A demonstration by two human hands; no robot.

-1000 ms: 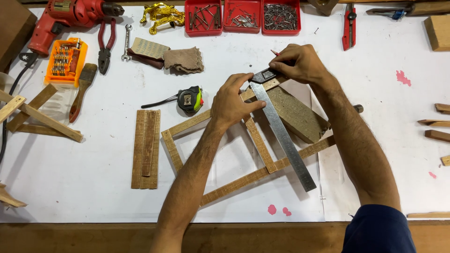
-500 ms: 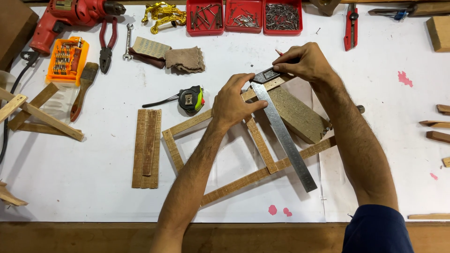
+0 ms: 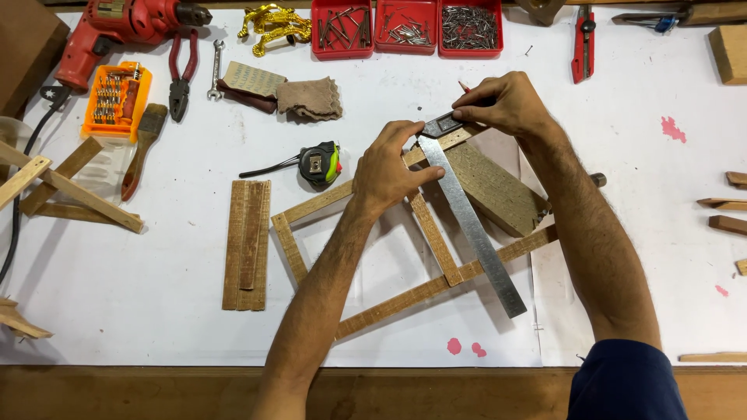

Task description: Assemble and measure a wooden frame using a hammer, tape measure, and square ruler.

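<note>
A frame of thin wooden strips [image 3: 366, 311] lies on the white-covered bench. Across it rests a metal try square [image 3: 476, 237], its blade running down to the right. My left hand [image 3: 389, 167] presses on the frame's top strip beside the square's stock, fingers touching the blade. My right hand [image 3: 502, 101] sits at the frame's upper corner and grips a pencil [image 3: 464, 87] with a red end, tip hidden under the fingers. A rough wooden block [image 3: 498, 190] lies under the frame by my right forearm.
A tape measure [image 3: 319, 165] and a stack of wooden strips [image 3: 247, 243] lie left of the frame. Along the back are a red drill [image 3: 117, 27], an orange bit case [image 3: 117, 97], pliers [image 3: 180, 74], a folded cloth [image 3: 310, 97] and red trays of nails [image 3: 405, 27]. Wood offcuts [image 3: 727, 224] lie right.
Both hands stay at the frame's upper corner. The right hand has shifted slightly along the square's stock with the pencil; the frame and square have not visibly moved.
</note>
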